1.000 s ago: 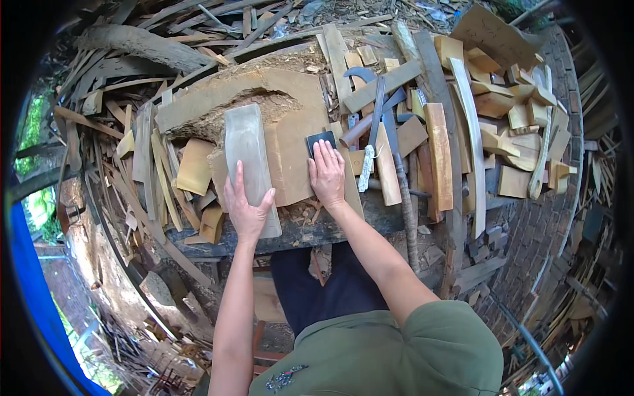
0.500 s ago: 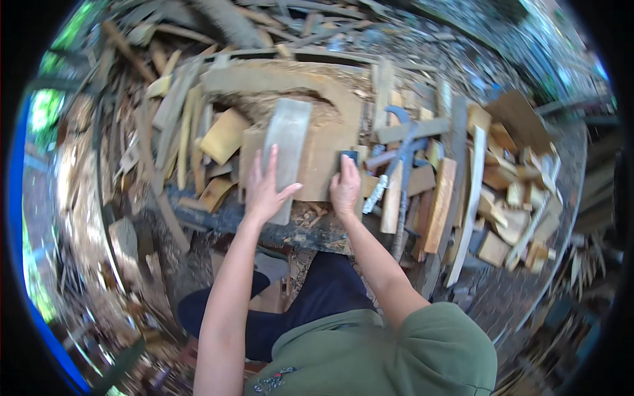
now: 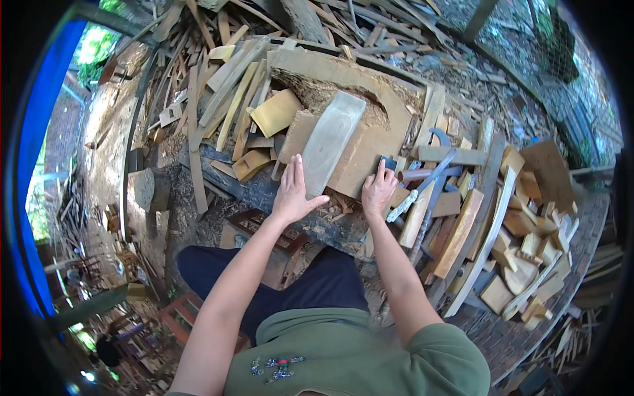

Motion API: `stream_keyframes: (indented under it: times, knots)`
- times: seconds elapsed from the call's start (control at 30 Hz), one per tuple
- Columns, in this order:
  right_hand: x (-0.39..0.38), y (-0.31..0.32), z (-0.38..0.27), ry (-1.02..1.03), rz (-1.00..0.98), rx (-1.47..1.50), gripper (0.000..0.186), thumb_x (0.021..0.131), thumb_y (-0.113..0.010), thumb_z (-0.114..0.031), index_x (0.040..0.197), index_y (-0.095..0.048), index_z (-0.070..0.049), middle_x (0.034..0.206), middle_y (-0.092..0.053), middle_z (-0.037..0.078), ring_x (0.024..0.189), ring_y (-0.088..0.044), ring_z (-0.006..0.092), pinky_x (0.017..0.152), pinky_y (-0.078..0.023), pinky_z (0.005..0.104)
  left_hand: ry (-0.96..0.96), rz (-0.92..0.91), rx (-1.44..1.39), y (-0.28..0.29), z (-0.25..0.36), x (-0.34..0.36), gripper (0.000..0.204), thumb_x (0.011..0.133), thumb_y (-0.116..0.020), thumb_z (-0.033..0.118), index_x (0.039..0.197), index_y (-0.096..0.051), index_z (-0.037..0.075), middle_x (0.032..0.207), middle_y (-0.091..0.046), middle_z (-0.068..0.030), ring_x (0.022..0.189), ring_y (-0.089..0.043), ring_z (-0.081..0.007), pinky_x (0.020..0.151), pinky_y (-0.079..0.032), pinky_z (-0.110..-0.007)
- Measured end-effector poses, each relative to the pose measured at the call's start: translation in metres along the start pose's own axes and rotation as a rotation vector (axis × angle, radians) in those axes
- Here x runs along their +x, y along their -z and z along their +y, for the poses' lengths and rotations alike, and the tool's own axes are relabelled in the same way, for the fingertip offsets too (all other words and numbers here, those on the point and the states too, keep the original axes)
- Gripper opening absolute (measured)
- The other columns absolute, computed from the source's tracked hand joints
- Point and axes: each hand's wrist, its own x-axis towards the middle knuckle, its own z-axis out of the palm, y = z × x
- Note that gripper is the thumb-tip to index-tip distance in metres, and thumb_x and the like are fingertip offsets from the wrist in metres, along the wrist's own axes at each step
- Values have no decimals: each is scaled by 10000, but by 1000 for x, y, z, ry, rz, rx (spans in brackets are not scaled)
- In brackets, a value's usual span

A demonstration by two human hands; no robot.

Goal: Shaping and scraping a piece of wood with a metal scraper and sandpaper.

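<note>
A grey, slightly curved wooden piece [image 3: 334,134] lies tilted across a broad tan wooden block [image 3: 383,140] on the workbench. My left hand [image 3: 295,191] is at its near left end, fingers stretched out and thumb spread, apparently touching its edge. To the right, my right hand [image 3: 378,193] has its fingers closed on a small dark block [image 3: 387,162] at the tan block's right edge, the index finger lying along its top. Part of the dark block is hidden under those fingers.
Right of my right hand lie a blue-grey curved metal tool [image 3: 441,165] and several wood strips, including an orange-brown bar [image 3: 458,232]. Offcuts [image 3: 528,247] pile up at the far right. A yellowish curved wood piece [image 3: 276,113] and long slats [image 3: 228,89] lie left.
My view has turned, so the bench appears shifted right and tilted. My left hand now sits nearer the grey piece's close end. The right hand stays on the dark block.
</note>
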Motion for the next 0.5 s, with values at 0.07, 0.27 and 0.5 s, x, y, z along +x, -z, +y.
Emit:
stream_keyframes:
  times: [0.07, 0.27, 0.5]
  knots:
    - [0, 4, -7, 23, -60, -109, 593, 800, -578, -133, 1378, -485, -37, 1161, -533, 161, 1052, -509, 353, 918, -426, 464, 134, -244, 49, 15, 1, 1, 1278, 732, -753, 549, 1530, 83, 3, 1602, -64, -244, 1458, -144, -442, 1185, -228, -458]
    - [1, 0, 5, -98, -348, -132, 700, 758, -582, -125, 1430, -393, -70, 1283, -461, 176, 1124, -499, 394, 926, -467, 469, 199, -362, 80, -5, -9, -4, 1292, 771, -725, 564, 1507, 174, -2, 1594, 34, -280, 1409, -260, -482, 1150, -293, -457]
    - [7, -18, 35, 36, -157, 21, 700, 733, -563, -45, 1408, -405, 54, 1202, -470, 292, 1111, -476, 445, 964, -406, 499, 141, -87, -52, 2, 4, -17, 1169, 731, -768, 432, 1564, 2, 153, 1604, -84, -214, 1253, -452, -465, 1053, -403, -490]
